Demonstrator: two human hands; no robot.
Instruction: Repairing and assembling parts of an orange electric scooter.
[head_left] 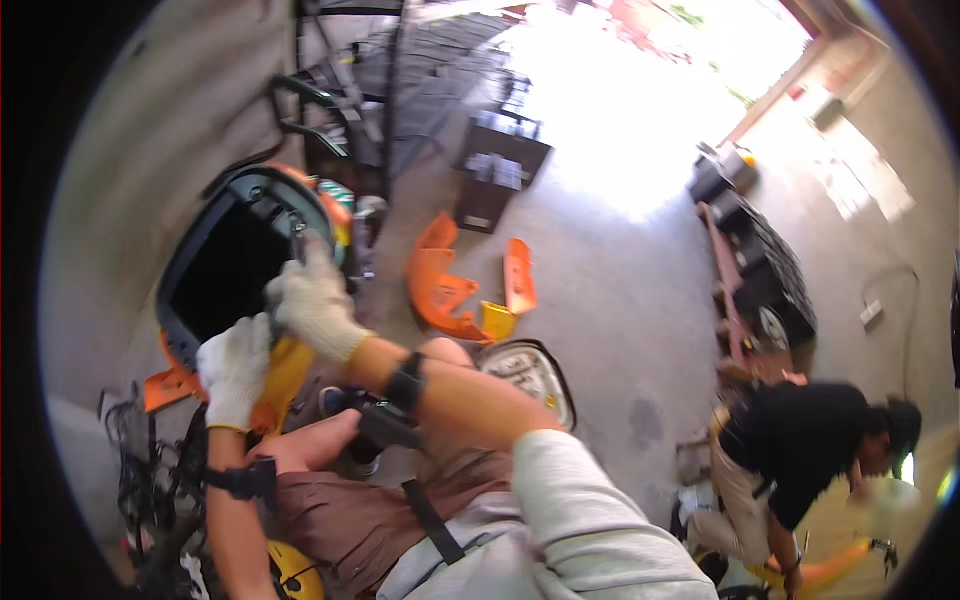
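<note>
Over by the left wall (160,130), the right hand (315,300) looks to be pinching a metal tool (298,230) at the dark-faced housing (225,265); left hand (235,370) at its lower edge, can't tell whether those fingers grip. Fastener work, I'd guess; needs steady bracing.

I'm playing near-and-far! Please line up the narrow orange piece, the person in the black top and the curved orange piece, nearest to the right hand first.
1. Curved orange piece: on the floor, right of the right hand.
2. Narrow orange piece: farther right.
3. Person in the black top: lower right.
</note>
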